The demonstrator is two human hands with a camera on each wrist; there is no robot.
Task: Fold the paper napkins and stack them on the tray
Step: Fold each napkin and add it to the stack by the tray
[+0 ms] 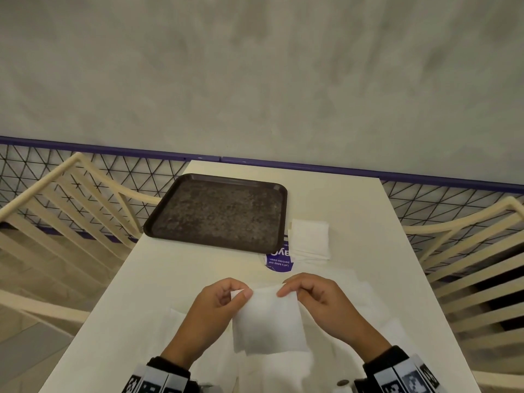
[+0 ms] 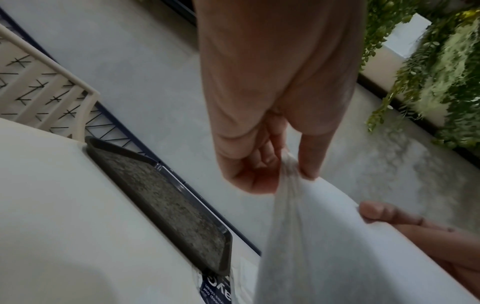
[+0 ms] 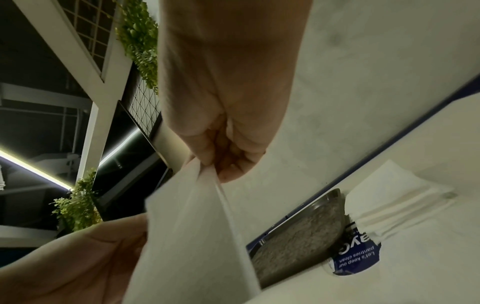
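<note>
- Hanging just above the near end of the white table (image 1: 354, 199), a paper napkin (image 1: 269, 321) is being held up by its two top corners, probably so the edges can be lined up for a fold.
- Pinching the left corner between thumb and forefinger is the left hand (image 1: 218, 304); the right hand (image 1: 317, 299) is gripping the opposite corner the same way, its other fingers curling loosely.
- Waiting farther back and to the left, the dark tray (image 1: 158, 222) is carrying no napkins yet, so stacking is judged not to have begun.
- Sitting just right of the tray, a small pile of napkins (image 1: 310, 236) is staying within easy reach, partly covering a blue printed sticker (image 1: 279, 263).
- Blending into the pale tabletop, more white sheets around the hands are proving hard to count or outline.
- Showing only in part, the sticker's wording is being cut off by the tray and the pile.
</note>
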